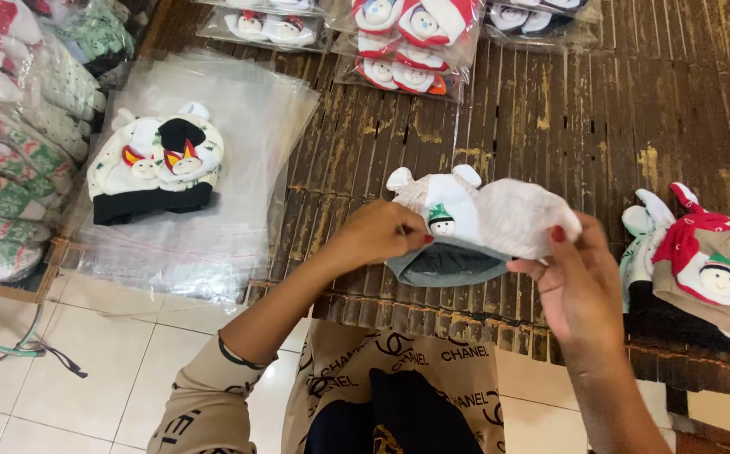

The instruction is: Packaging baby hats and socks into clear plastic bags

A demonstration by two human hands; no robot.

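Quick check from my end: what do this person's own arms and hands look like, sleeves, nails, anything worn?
The left hand is bare, its arm in a beige sleeve with dark printed lettering and a dark band at the cuff, pushed up the forearm. The right hand is bare too, with red-painted nails; no sleeve shows on that forearm. No rings, watch or gloves visible.

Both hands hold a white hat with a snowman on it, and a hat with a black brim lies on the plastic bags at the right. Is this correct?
Not quite. The head view shows the black-brimmed hat on the plastic bags at the left, not the right. Both hands, left and right, do hold the white hat.
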